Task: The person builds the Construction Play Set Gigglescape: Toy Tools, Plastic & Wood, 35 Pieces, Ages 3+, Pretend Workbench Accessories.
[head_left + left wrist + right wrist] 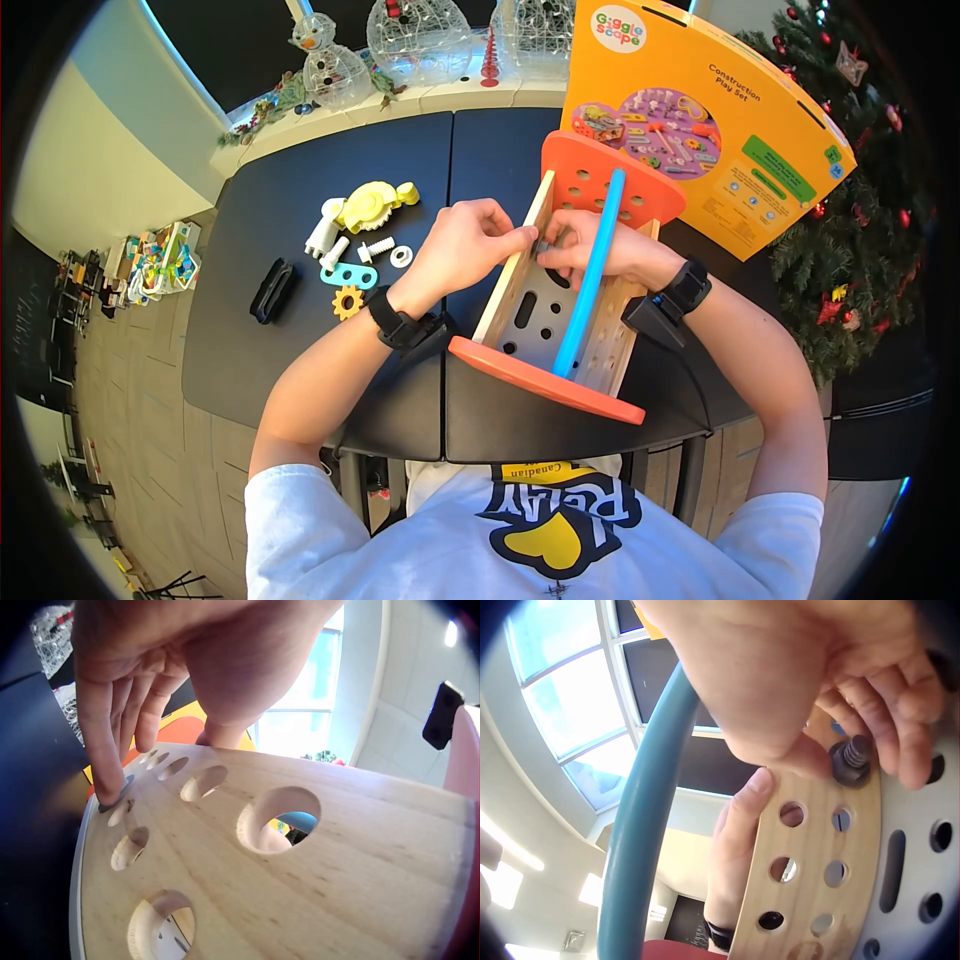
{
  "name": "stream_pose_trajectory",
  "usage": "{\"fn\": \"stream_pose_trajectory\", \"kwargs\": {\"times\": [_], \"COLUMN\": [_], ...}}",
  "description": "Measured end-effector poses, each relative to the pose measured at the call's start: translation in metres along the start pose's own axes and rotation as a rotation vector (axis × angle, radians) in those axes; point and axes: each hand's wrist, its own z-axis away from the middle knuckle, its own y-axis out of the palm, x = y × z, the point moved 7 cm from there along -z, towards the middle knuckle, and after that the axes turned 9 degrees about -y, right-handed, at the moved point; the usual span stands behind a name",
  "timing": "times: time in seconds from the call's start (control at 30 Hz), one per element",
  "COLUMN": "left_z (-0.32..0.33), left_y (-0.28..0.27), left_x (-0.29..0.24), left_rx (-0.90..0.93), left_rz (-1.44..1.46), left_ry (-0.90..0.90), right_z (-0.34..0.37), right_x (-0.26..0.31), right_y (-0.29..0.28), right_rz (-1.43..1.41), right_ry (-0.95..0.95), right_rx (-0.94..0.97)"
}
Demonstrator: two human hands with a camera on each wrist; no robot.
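A toy workbench has coral end panels (545,380), wooden sides and a blue bar (590,280). My left hand (462,245) is at the left wooden side (225,847); its thumb lies at the top edge while a fingertip presses a grey disc (116,796) on the outer face. Inside the frame, my right hand (615,250) has its thumb against a dark grey nut (849,766), with curled fingers close on the other side. A threaded bolt end (857,750) sticks out through that nut.
Left of the workbench lie a yellow-green toy saw (370,207), white bolts (377,249), a white ring (401,256), a teal strip (350,277), an orange gear (347,302) and a black case (273,291). A yellow box (700,130) and a decorated tree (850,200) stand behind and right.
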Motion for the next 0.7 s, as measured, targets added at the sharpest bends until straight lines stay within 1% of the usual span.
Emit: {"fn": "stream_pose_trajectory", "kwargs": {"times": [0.07, 0.17, 0.27, 0.37, 0.47, 0.57, 0.67, 0.7], "left_z": [0.000, 0.000, 0.000, -0.001, 0.001, -0.001, -0.002, -0.002], "left_y": [0.000, 0.000, -0.001, 0.000, -0.001, 0.000, 0.000, 0.000], "left_x": [0.000, 0.001, 0.001, 0.002, 0.000, 0.001, 0.003, 0.002], "left_rx": [0.000, -0.002, -0.018, -0.017, -0.011, -0.008, -0.016, -0.011], "left_rz": [0.001, 0.000, 0.009, 0.016, 0.009, -0.013, 0.003, 0.004], "left_ry": [-0.005, -0.003, 0.016, 0.016, 0.009, 0.016, 0.017, 0.015], "right_z": [-0.003, -0.009, -0.016, -0.013, -0.004, -0.007, -0.008, -0.010], "right_x": [-0.005, -0.015, -0.033, -0.030, -0.015, -0.013, -0.016, -0.020], "right_y": [0.003, 0.007, 0.006, 0.002, 0.000, 0.009, 0.009, 0.007], "right_rz": [0.013, -0.004, -0.071, -0.070, -0.040, -0.031, 0.033, 0.001], "right_ry": [-0.103, -0.054, 0.146, 0.220, 0.183, -0.058, 0.012, 0.066], "right_rx": [-0.015, 0.068, 0.121, 0.103, 0.025, 0.007, 0.158, 0.168]}}
